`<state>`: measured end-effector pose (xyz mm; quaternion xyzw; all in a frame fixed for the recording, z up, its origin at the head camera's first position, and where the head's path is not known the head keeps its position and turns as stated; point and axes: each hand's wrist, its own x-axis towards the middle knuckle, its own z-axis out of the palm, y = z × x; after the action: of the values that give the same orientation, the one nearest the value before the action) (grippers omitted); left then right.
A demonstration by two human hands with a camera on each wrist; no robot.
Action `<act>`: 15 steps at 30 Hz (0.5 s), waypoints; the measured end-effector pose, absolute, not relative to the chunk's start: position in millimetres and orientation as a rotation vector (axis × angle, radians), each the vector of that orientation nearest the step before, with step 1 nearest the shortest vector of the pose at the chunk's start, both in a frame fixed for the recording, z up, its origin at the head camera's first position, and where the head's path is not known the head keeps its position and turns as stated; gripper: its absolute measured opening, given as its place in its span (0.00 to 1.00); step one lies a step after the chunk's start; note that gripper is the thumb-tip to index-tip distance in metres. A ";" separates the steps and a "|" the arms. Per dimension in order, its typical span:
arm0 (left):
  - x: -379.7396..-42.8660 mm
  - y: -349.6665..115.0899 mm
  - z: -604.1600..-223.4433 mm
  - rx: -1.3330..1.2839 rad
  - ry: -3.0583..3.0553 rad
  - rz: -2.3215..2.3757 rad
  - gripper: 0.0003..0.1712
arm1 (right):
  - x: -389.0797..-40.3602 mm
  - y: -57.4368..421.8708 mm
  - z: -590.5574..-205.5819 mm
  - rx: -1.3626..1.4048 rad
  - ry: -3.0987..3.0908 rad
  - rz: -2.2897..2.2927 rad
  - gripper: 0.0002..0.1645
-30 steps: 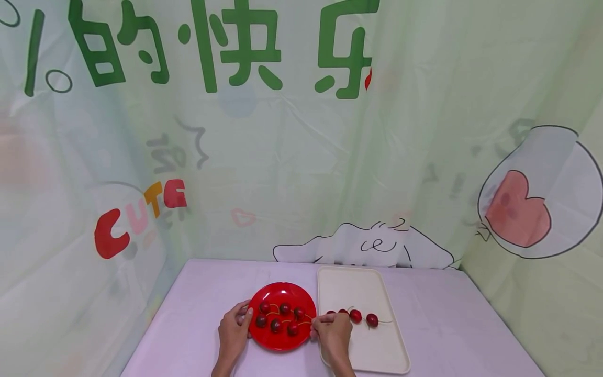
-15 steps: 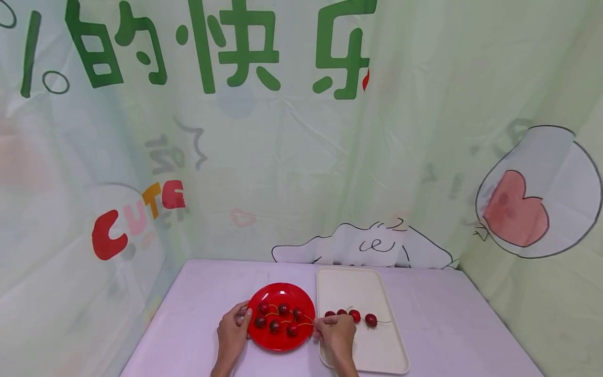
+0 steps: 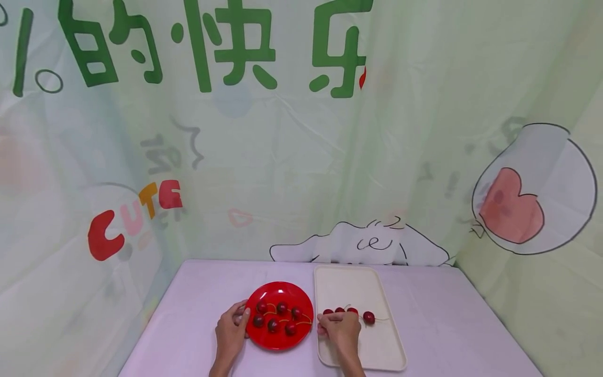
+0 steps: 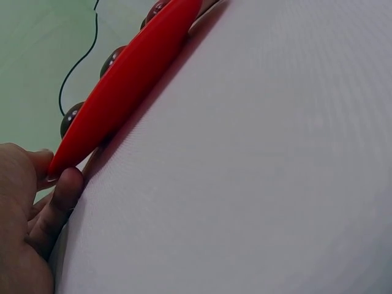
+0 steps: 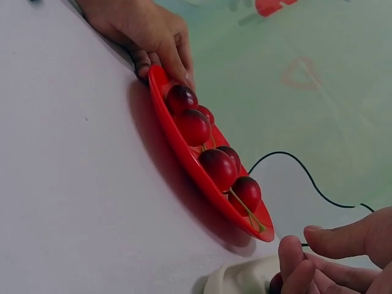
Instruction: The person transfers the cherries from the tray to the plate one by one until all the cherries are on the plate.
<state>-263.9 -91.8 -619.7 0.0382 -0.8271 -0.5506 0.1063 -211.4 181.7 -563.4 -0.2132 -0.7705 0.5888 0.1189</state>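
A red plate point(image 3: 279, 289) bears several dark red cherries point(image 3: 290, 328) with greenish stems. My left hand point(image 3: 230, 330) holds its left rim, thumb point(image 4: 41, 160) on top and fingers beneath. My right hand point(image 3: 344, 332) is over the left part of a cream tray point(image 3: 350, 285), just right of the plate, touching no cherry that I can see. In the right wrist view its thumb point(image 5: 337, 242) and fingers stand apart with nothing between them. Several more cherries point(image 3: 369, 318) lie in a row across the tray, partly hidden behind that hand.
Plate and tray stand side by side on a table with a pale lilac cover point(image 3: 447, 314). Printed curtains point(image 3: 301, 157) close off the back and both sides.
My right hand has drawn back to the right, from a cherry stem at the plate's right rim to over the tray. The left hand keeps its hold; the head view has shifted slightly.
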 end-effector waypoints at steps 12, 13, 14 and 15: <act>-262.9 -90.8 -616.8 0.131 -2.456 -1.636 0.21 | -198.0 210.2 -544.5 -0.504 -2.200 1.791 0.12; -262.6 -91.1 -616.2 0.134 -2.459 -1.636 0.21 | -197.4 213.3 -543.7 -0.510 -2.204 1.780 0.12; -262.2 -91.3 -615.5 0.138 -2.457 -1.644 0.21 | -197.1 216.5 -543.3 -0.509 -2.203 1.771 0.12; -261.9 -91.5 -614.9 0.138 -2.458 -1.649 0.21 | -196.7 219.7 -542.8 -0.515 -2.201 1.764 0.12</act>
<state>-261.9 -91.5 -614.9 0.0462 -0.8263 -0.5542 0.0890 -196.7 219.7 -542.8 -0.1779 -0.7604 0.6095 0.1368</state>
